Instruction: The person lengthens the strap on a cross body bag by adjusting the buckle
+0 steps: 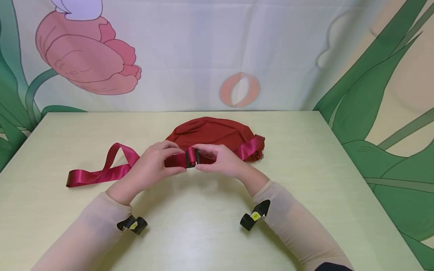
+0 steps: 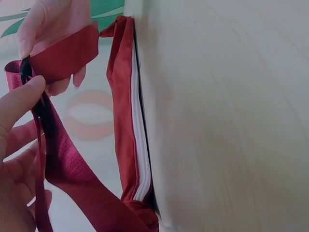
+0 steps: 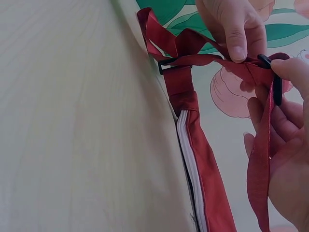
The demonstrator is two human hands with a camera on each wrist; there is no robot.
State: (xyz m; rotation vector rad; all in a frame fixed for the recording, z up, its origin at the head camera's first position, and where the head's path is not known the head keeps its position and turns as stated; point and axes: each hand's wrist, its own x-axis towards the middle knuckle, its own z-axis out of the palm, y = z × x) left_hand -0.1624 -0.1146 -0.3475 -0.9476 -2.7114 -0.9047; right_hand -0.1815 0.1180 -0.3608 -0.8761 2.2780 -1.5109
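A dark red fabric waist bag (image 1: 210, 131) lies on the table with a shiny crimson strap (image 1: 116, 174) attached. My left hand (image 1: 157, 162) pinches the strap just left of a black slide buckle (image 1: 188, 160). From the other side, my right hand (image 1: 222, 160) pinches the buckle, its thumb (image 3: 289, 67) on the black frame. A small loop of strap (image 2: 13, 75) stands out through the buckle. In the right wrist view a second black buckle (image 3: 162, 66) sits at the bag's end. Some fingertips are hidden behind the strap.
The pale table (image 1: 196, 229) extends around the bag. At its far edge hangs a printed cloth (image 1: 190, 49) with flowers and leaves. The bag's white zipper (image 2: 140, 145) faces the wrist cameras. A loose strap loop (image 1: 81, 178) lies to the left.
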